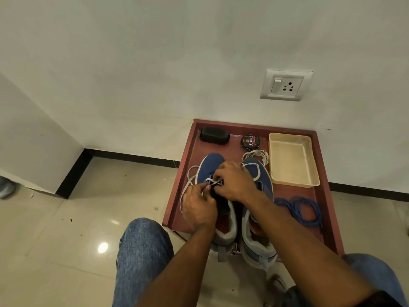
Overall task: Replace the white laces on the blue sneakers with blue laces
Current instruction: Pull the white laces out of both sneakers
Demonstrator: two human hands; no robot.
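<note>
Dim soft indoor light; lamp glare on floor tiles (103,247), wide-angle edge bending

Both hands, left (199,207) and right (234,182), pinch the white lace (187,187) on the left blue sneaker (209,167).

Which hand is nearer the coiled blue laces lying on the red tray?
The right hand. It works on the left blue sneaker's white lace, its forearm passing beside the coiled blue laces. The left hand sits farther, left of that sneaker.

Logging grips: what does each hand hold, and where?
Left hand pinches the white lace at the left sneaker's eyelets; right hand rests there, grip unclear.
</note>
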